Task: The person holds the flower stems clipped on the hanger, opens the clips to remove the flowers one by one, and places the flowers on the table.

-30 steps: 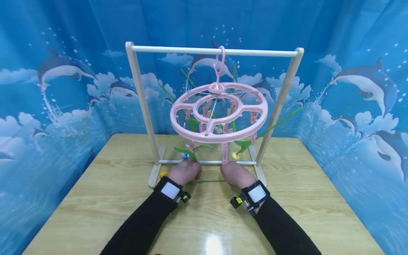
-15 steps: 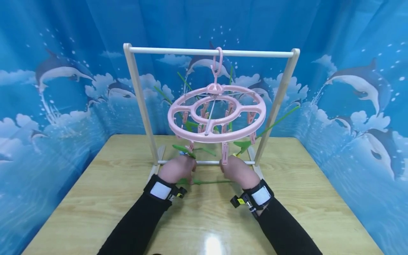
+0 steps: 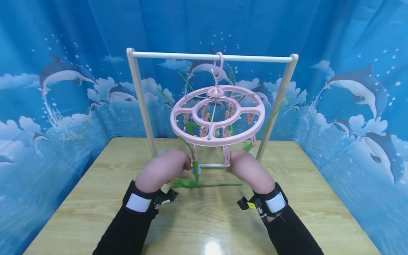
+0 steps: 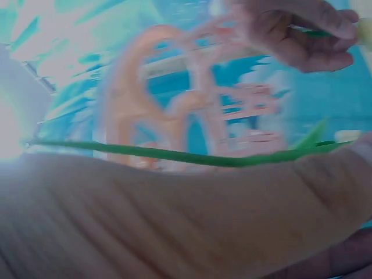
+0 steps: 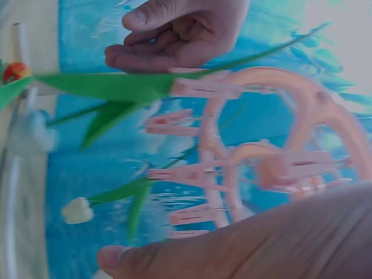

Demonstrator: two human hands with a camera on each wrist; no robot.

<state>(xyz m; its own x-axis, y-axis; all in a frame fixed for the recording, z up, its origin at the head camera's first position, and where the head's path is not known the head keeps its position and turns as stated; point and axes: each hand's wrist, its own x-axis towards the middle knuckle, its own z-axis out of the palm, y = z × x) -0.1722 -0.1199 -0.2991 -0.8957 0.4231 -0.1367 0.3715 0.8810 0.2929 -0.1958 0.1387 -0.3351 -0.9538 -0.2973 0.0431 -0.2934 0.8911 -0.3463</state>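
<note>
The pink round hanger hangs from a rod, with several clips and green-stemmed flowers. My left hand is beside the front-left flower, whose blue bloom hangs low. In the right wrist view the left hand has loosely bent fingers and holds nothing. At the front clip is my right hand. In the left wrist view green shows in the gap between the right hand's thumb and fingers, beside a pale yellow bloom; no grip is evident.
A wooden stand with a white top rod surrounds the hanger. Another green-stemmed flower lies on the table in front of the lower rod. Blue dolphin curtains enclose the table.
Both wrists have moved outward and turned, with the hands farther apart. The blue flower at the front left has swung from sideways to hanging down. The lying stem is more exposed.
</note>
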